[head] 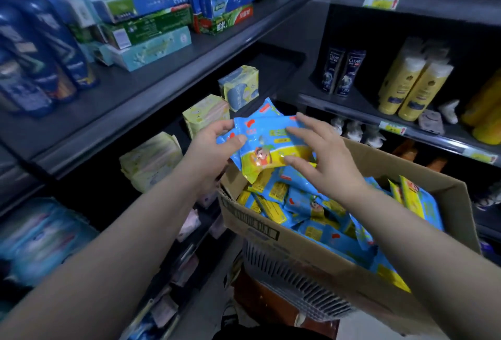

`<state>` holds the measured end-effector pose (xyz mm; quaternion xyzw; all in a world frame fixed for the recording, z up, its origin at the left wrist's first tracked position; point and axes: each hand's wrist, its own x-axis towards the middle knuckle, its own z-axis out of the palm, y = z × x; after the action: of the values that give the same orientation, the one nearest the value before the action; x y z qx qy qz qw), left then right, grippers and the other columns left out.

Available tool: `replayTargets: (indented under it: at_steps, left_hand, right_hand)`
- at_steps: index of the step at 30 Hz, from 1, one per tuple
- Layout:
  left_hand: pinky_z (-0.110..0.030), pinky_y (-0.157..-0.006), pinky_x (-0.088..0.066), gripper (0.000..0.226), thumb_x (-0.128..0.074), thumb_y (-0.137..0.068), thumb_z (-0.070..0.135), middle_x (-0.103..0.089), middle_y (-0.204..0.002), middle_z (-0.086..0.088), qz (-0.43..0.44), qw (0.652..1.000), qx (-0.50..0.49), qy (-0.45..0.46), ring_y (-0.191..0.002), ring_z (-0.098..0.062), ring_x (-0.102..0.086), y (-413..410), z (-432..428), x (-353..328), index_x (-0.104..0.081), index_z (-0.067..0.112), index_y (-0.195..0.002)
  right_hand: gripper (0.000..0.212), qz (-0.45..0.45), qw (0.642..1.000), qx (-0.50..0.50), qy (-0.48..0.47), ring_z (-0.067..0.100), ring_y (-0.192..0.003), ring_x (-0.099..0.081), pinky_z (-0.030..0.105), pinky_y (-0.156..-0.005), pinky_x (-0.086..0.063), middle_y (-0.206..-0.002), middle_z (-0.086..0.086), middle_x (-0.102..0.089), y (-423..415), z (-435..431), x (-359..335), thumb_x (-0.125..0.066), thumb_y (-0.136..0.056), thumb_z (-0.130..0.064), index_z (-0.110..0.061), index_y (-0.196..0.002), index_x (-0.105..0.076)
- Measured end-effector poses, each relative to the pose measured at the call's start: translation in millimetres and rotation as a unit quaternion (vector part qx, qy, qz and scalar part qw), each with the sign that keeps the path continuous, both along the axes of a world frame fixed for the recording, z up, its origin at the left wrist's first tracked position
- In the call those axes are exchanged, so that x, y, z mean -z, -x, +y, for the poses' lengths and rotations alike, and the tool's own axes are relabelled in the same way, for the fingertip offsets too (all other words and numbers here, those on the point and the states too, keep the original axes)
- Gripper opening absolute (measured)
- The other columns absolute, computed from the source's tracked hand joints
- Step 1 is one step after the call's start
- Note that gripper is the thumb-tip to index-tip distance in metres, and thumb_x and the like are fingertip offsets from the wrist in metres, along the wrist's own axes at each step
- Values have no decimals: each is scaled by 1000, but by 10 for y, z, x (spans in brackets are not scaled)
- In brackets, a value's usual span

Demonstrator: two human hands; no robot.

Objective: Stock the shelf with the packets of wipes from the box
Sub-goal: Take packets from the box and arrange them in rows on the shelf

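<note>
Dim shop aisle, dark grey shelves (168, 87) with toothpaste cartons (151, 49) and shampoo bottles (341, 71); open cardboard box (271, 234) at right. Left hand (214, 147) grips a small stack of blue-and-yellow wipe packets (268, 139) above the box's far corner, thumb on top; right hand (328, 155) fingers (303, 133) spread, nearly straight, tips resting on the top packet. More glossy packets (311, 204) heaped loose in the box.

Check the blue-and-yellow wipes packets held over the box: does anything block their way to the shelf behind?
Nothing visible does. The left hand grips the wipes packets and the right hand touches them above the cardboard box. Pale yellow packs stand on the shelf, left of the path.
</note>
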<state>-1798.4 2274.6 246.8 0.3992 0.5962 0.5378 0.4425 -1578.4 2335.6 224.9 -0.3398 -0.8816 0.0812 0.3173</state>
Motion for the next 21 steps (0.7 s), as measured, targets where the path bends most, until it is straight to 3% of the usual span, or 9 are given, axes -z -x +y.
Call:
replayTargets:
  at_steps: [2,4,8,10,13,17,21]
  left_hand:
    - [-44,-85,-55,34,-71,-75,18,-72,-101,-9,26,1000,-6,-3,-86,-25,-69,90,-134,-54,-63,18,-108]
    - [-40,-85,-54,35,-69,-70,25,-72,-101,-7,62,998,-17,-13,-88,-23,-68,174,-289,-115,-66,21,-104]
    - [-27,-75,-54,21,-71,-77,17,-70,-94,-3,103,992,-63,-37,-78,-13,-64,405,-601,-175,-65,26,-95]
    - [-24,-72,-53,22,-65,-86,5,-68,-91,-3,109,989,-85,-49,-74,-9,-62,545,-775,-238,-63,26,-93]
    - [-33,-79,-54,20,-56,-93,6,-69,-97,-7,117,985,-120,-50,-83,-15,-63,830,-1054,-358,-63,24,-98]
    - [-33,-75,-55,19,-54,-94,9,-69,-87,-2,143,970,-192,-51,-75,-13,-65,1327,-1476,-548,-65,24,-98]
    - [-25,-69,-56,18,-56,-94,14,-68,-81,6,194,948,-247,-41,-68,-4,-64,1817,-1922,-767,-64,29,-91]
  right_hand:
    - [67,-27,1000,-3,3,27,-129,-39,40,-109,-26,-141,6,-46,135,34,-117,-56,-81,-57,-17,-135,-49]
    - [74,-77,996,-32,-19,29,-118,-48,43,-101,-33,-126,6,-55,315,52,-234,-56,-75,-63,-18,-134,-50]
    - [64,-115,991,-63,5,23,-100,-49,37,-85,-32,-105,-3,-57,753,-35,-458,-73,-65,-58,-26,-119,-58]
    - [46,-99,990,-92,44,18,-92,-49,37,-85,-33,-94,-8,-57,1002,-91,-533,-79,-66,-49,-28,-103,-62]
    - [28,-9,963,-193,189,11,-75,-52,36,-77,-44,-81,-2,-63,1378,-159,-634,-80,-63,-42,-33,-79,-59]
    - [20,42,937,-247,244,5,-65,-53,33,-65,-47,-74,-3,-67,1920,-289,-789,-81,-66,-27,-32,-74,-64]
    - [22,54,921,-296,249,14,-67,-55,34,-64,-47,-76,8,-68,2492,-506,-981,-79,-73,-12,-27,-75,-63]
